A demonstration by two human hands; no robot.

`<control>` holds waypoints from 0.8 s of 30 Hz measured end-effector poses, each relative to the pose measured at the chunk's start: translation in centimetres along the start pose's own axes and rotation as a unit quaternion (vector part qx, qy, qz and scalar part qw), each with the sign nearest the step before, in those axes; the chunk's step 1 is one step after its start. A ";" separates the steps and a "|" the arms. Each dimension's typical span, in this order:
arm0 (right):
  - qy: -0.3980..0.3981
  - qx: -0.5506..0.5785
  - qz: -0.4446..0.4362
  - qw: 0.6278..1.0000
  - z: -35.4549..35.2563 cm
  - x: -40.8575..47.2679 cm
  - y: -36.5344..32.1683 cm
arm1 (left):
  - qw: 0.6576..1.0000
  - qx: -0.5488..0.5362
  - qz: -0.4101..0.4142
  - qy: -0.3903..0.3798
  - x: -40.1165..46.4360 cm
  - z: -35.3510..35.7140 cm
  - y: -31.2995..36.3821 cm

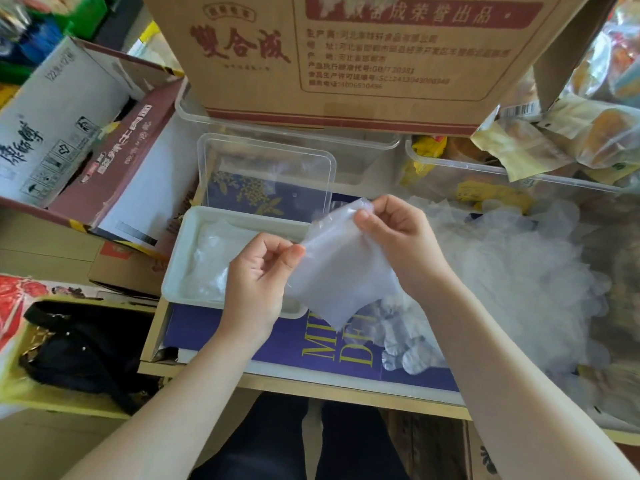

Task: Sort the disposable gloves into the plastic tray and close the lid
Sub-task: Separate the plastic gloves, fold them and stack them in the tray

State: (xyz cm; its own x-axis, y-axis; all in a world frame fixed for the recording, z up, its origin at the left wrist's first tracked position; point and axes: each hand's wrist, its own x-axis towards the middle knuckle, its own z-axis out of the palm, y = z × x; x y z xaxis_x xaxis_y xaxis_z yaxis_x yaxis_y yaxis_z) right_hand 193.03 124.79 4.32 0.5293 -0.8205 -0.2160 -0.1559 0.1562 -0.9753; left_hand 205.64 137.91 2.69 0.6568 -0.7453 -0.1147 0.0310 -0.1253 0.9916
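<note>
While a black bag point(86, 344) sits at the lower left of the frame, a white plastic tray point(180, 268) lies just right of it, left of center, on a purple box point(311, 344), with some clear gloves already inside. Its clear lid point(266, 174) stands open behind it. At center, the person's left hand point(258, 282) pinches the left edge of a folded disposable glove point(337, 271), and the right hand point(394, 237) pinches its top edge, holding it above the tray's right end. A loose pile of gloves point(512, 278) fills the right side. A large cardboard carton point(346, 53) looms across the top.
</note>
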 end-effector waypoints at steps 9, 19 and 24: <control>-0.073 -0.196 -0.024 0.978 3.3 1.5 0.0 | 0.983 0.151 0.001 -0.108 1.2 -4.1 -0.6; -0.180 -0.308 -0.035 0.934 8.7 2.8 1.1 | 0.969 0.242 -0.042 0.012 3.9 -7.1 -1.6; -0.219 -0.379 0.059 0.897 8.1 2.4 2.8 | 0.944 0.323 -0.055 0.047 6.3 -10.2 -2.7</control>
State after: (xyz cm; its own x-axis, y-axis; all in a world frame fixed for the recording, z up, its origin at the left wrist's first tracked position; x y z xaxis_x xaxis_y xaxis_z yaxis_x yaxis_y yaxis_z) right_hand 200.61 127.67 0.75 0.7230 -0.5018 -0.4749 -0.6671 -0.3281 -0.6689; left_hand 217.39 140.23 -0.14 0.7415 -0.6469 -0.1779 -0.3434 -0.5938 0.7276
